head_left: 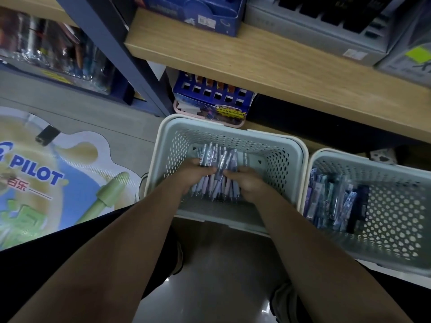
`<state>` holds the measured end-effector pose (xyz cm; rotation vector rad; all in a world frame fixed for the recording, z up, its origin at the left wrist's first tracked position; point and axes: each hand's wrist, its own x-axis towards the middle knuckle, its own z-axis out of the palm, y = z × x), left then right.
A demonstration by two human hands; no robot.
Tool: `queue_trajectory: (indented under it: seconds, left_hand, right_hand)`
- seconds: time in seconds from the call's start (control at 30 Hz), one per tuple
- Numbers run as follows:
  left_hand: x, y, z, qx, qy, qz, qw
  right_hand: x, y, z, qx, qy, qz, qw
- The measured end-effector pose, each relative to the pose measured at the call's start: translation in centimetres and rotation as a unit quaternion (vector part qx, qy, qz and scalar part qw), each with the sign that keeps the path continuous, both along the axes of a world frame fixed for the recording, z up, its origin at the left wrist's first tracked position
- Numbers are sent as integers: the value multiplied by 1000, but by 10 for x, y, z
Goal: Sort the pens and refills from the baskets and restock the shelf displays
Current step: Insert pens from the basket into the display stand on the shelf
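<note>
Both hands reach down into a pale green perforated basket [233, 134] on the floor. The left hand [194, 174] and the right hand [247, 183] sit close together, fingertips nearly meeting, each with fingers curled over a bundle of pens [218, 173] that lies along the basket's bottom, tips toward the person. The pens look pale lilac and grey with clear wrapping; finer detail is blurred.

At three o'clock from the hands, just beside the first basket, stands a second perforated basket [396, 220], with packaged refills [331, 201] stacked against its left wall.

At twelve o'clock, just past the basket rim, a blue display box [210, 99] with square slots stands under a wooden shelf board [268, 64]. Above the board sit a dark blue carton [205, 12] and a grey tray [314, 26]. A dark metal upright [121, 54] runs diagonally at eleven o'clock.

At nine o'clock a large floor sticker [46, 173] marked PILOT shows a green pen drawing on the grey floor [70, 106]. Below the hands the floor is glossy and dark, flanked by black clothing [35, 248].
</note>
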<state>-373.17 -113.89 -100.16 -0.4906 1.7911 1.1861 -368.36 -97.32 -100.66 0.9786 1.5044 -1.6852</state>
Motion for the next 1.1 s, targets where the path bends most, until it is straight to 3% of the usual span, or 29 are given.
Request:
queue_trajectory:
  seconds: [0.27, 0.43, 0.6, 0.77, 1.1]
  left_hand:
    - [-9, -7, 14, -17, 5, -14, 1000]
    - [-3, -6, 66, 19, 28, -12, 999]
    - [14, 1, 147, 117, 44, 49, 991]
    - [36, 9, 225, 269, 27, 121, 955]
    - [82, 47, 393, 409, 135, 184, 883]
  right_hand:
    - [0, 11, 16, 88, -21, 65, 994]
    - [11, 20, 61, 111, 32, 88, 989]
    - [26, 25, 137, 108, 103, 86, 985]
    - [44, 19, 236, 45, 196, -8, 980]
    - [82, 4, 430, 133, 429, -84, 889]
